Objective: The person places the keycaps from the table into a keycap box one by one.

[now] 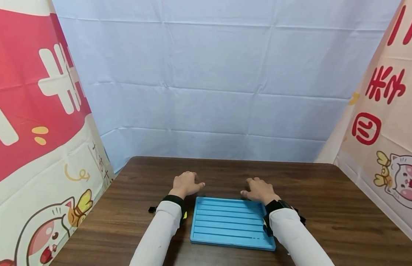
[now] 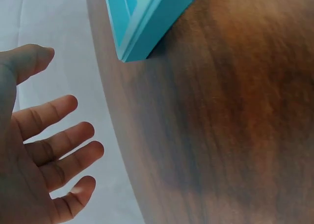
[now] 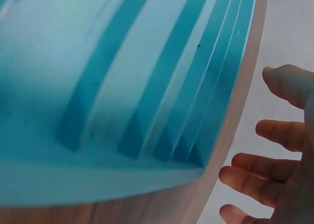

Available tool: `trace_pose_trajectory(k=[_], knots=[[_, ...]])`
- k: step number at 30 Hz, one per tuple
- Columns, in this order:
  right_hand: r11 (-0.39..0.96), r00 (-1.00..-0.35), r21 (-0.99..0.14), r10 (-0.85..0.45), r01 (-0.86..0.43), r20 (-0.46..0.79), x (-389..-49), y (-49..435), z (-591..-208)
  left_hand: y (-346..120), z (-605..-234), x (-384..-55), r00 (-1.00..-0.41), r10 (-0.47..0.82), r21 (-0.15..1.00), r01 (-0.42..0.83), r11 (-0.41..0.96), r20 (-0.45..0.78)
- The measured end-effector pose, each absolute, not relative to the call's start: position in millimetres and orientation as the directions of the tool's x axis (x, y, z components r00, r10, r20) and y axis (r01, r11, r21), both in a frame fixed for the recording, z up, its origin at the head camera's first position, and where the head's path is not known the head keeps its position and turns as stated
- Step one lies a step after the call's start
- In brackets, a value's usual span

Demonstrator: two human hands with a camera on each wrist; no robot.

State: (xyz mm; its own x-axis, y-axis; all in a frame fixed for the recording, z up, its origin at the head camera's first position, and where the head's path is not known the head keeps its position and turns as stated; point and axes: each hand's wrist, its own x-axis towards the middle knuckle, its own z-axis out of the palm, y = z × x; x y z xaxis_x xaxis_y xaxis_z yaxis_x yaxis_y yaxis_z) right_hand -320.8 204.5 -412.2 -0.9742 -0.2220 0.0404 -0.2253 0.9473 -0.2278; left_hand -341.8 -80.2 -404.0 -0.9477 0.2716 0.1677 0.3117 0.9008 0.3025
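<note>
A blue rectangular tray (image 1: 230, 223) with raised parallel ridges lies flat on the brown wooden table. My left hand (image 1: 186, 184) hovers beyond its far left corner, holding nothing. In the left wrist view the fingers of that left hand (image 2: 44, 150) are spread and slightly bent, apart from the tray's corner (image 2: 147, 22). Past the far right corner is my right hand (image 1: 260, 190), also with nothing in it. The right wrist view has the right hand's (image 3: 279, 170) fingers loosely extended beside the ridged tray (image 3: 122, 101). My right forearm and wrist strap cover part of the tray's right edge.
The wooden table (image 1: 312, 195) extends around the tray on all sides. A pale blue cloth (image 1: 209, 81) hangs behind its far edge. Printed cloths with cartoon figures hang at the left (image 1: 36, 155) and right (image 1: 382, 147). Both wrists wear black straps.
</note>
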Motion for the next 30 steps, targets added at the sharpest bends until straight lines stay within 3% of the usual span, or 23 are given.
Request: trace_pose_trajectory(k=[17, 30], knots=[[0.925, -0.959, -0.253, -0.279, -0.283, 0.053, -304, 208, -408, -91, -412, -326, -0.93, 0.322, 0.281, 0.361, 0.889, 0.176], [0.933, -0.958, -0.217, -0.283, -0.288, 0.057, -292, 220, -410, -91, -409, -308, -0.916, 0.367, 0.368, 0.4, 0.839, 0.16]])
